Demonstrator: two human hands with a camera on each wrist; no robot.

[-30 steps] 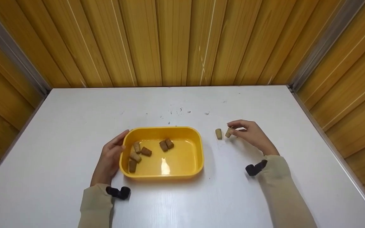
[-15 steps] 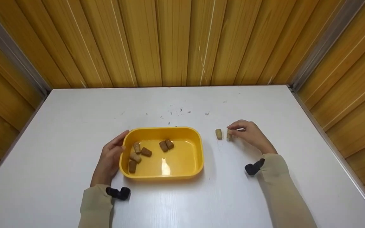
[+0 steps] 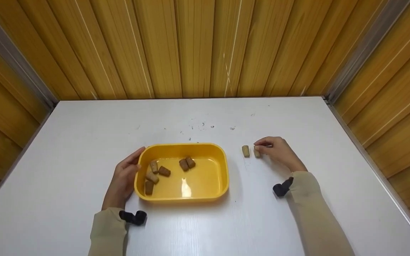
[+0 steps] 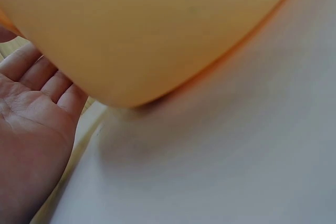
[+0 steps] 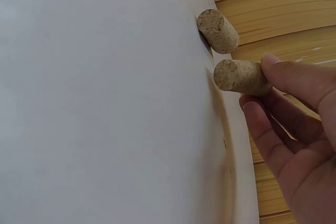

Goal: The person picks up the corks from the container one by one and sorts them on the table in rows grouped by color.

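My left hand (image 3: 123, 174) holds the left end of a yellow plastic tray (image 3: 222, 170), thumb at the rim and fingers along the outer wall. In the left wrist view the palm (image 4: 37, 129) faces the tray's side (image 4: 147, 35); the fingertips are hidden behind it. Between thumb and fingers, my right hand (image 3: 278, 153) pinches a light cork stopper (image 5: 239, 76) low over the white table. Just left of it a second light cork (image 3: 245, 151) lies on the table. Inside the tray lie several corks: darker brown ones (image 3: 164, 171) and paler ones (image 3: 152, 177).
The white table (image 3: 205, 231) ends at a yellow wood-patterned panel wall (image 3: 194, 49) at the back, with similar panels on both sides. Small dark marks (image 3: 203, 124) dot the tabletop behind the tray.
The pinched cork has turned from slanted to nearly parallel with the cork beside it and come slightly toward me. My right forearm has shifted slightly left. The left hand and tray have stayed put.
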